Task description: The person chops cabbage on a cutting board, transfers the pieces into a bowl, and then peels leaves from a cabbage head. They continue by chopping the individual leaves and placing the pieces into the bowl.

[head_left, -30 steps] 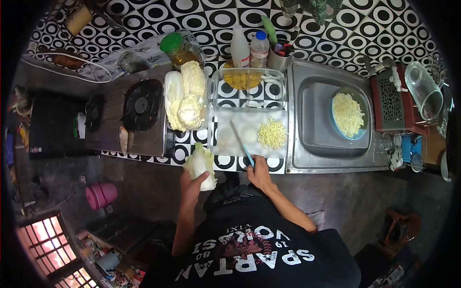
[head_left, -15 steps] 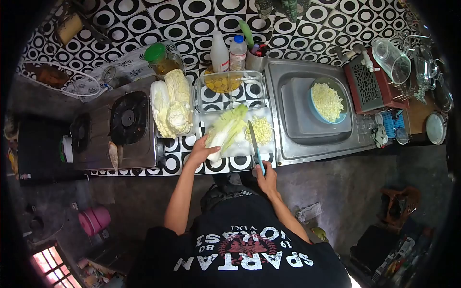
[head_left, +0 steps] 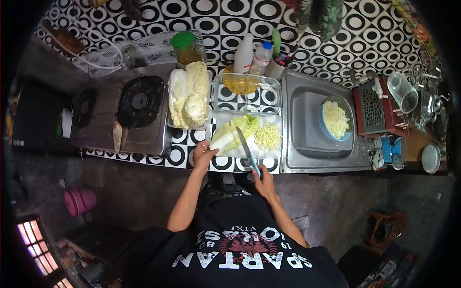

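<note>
The left hand (head_left: pixel 205 156) is holding the white stem end of the napa cabbage leaves (head_left: pixel 234 135), its thumb and fingers closing on it, some fingers hiding. The leaves are lying on the white cutting board (head_left: pixel 217 119), with their green tips pointing to 1 o'clock. The right hand (head_left: pixel 263 180) is closing its fingers around the blue handle of the knife (head_left: pixel 247 148), and the blade is pointing to 11 o'clock, over the leaves' right side; I cannot tell if it is touching them. Chopped cabbage (head_left: pixel 267 136) is sitting at the board's 3 o'clock side. From the board, whole napa cabbages (head_left: pixel 196 86) are resting at 10 o'clock, a clear container (head_left: pixel 273 111) is standing at 12 o'clock, and a bowl (head_left: pixel 322 126) of shredded cabbage (head_left: pixel 335 118) is sitting in the sink (head_left: pixel 312 162) at 3 o'clock.
</note>
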Motion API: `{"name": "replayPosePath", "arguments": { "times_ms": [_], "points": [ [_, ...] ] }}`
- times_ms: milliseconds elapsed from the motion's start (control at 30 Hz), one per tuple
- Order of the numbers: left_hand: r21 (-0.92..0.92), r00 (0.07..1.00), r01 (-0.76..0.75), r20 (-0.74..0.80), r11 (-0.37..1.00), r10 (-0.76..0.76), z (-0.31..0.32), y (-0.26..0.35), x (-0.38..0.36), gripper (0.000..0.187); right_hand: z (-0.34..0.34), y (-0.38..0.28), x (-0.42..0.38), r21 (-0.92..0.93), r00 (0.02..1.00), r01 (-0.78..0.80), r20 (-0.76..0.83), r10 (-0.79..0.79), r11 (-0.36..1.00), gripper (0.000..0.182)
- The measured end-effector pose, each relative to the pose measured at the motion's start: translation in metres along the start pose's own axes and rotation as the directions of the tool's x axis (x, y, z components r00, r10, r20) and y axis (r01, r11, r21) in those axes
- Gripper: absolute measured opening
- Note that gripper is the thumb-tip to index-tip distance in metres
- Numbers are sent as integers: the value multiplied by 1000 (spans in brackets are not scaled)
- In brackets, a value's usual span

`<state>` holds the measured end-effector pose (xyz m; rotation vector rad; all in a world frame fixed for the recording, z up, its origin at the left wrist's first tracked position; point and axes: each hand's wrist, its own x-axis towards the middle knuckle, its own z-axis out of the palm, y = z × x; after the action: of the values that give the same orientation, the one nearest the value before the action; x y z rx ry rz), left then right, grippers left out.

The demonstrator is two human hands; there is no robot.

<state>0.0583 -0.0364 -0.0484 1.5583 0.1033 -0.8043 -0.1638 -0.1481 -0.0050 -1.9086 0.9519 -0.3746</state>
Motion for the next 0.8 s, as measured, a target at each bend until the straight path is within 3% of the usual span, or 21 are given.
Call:
{"name": "replayPosePath", "arguments": {
  "times_ms": [67, 100, 200, 267, 333, 367, 400, 467, 533, 600, 667, 733, 800],
  "points": [
    [-40, 1000, -8, 12, 999, 8, -4, -13, 4, 48, -8, -16, 5, -49, 974, -79, 209, 87, 996, 33],
    [-60, 999, -30, -13, 998, 29, -4, -12, 3, 38, -12, -25, 9, -77, 966, -32, 252, 51, 997, 32],
    [-114, 994, -19, -108, 993, 6, -8, -1, 1, 34, -19, -22, 20, -114, 950, 79, 309, -40, 990, 30],
    [-189, 984, -77, -173, 979, 44, -10, 13, -3, 30, -27, -21, 28, -111, 956, 114, 284, -78, 987, 30],
    [-181, 967, -209, -187, 961, 175, -14, 27, -8, 25, -36, -26, 38, -105, 967, 172, 208, -148, 979, 29],
    [-191, 954, -267, -189, 945, 231, -17, 34, -13, 23, -43, -32, 41, -84, 974, 64, 220, -44, 994, 31],
    [-200, 939, -322, -191, 925, 286, -18, 47, -22, 21, -48, -37, 42, -83, 974, 65, 224, -45, 994, 31],
    [-169, 919, -377, -192, 911, 345, -19, 69, -37, 18, -56, -39, 44, -131, 985, -6, 172, 29, 991, 30],
    [21, 852, -498, -174, 867, 494, -17, 93, -55, 18, -55, -27, 41, -110, 994, 31, 111, -18, 993, 30],
    [31, 832, -531, -167, 847, 528, -12, 110, -63, 17, -57, -25, 36, -74, 994, -49, 95, 56, 996, 31],
    [98, 783, -614, -46, 783, 620, -5, 129, -63, 18, -53, -13, 29, -51, 997, -38, 60, 41, 998, 31],
    [135, 764, -637, -22, 759, 645, 8, 150, -60, 16, -52, -9, 23, -27, 1000, -23, 21, 23, 999, 32],
    [338, 616, -761, 107, 554, 780, 19, 169, -54, 15, -55, -11, 17, -89, 996, -73, 41, 77, 993, 32]
  ]
}}
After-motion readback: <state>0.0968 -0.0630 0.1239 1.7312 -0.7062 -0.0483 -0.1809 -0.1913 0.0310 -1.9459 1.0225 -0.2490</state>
